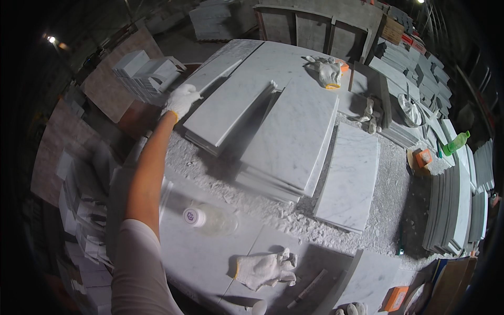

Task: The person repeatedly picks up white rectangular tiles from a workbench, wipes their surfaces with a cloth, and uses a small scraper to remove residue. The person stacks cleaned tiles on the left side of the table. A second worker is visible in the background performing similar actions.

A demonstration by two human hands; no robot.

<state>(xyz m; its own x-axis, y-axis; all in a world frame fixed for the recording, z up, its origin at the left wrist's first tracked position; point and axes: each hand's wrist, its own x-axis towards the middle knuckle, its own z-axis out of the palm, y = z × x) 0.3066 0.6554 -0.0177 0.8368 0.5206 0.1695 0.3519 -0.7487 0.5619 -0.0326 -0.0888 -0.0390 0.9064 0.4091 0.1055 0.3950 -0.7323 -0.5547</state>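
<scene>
Some white knit glove fingertips [353, 310] show at the lower edge, worn or loose I cannot tell, so the right hand's state is unclear. Beyond, stacked grey-white rectangular marble slabs [299, 136] suggest work partway done; how much is left is uncertain. Farther off, on the table's left, the white-gloved left hand [182, 100] bends over the near end of a narrow grey-white marble strip [218, 77], grip hidden; the strip's long axis runs away toward far right
</scene>
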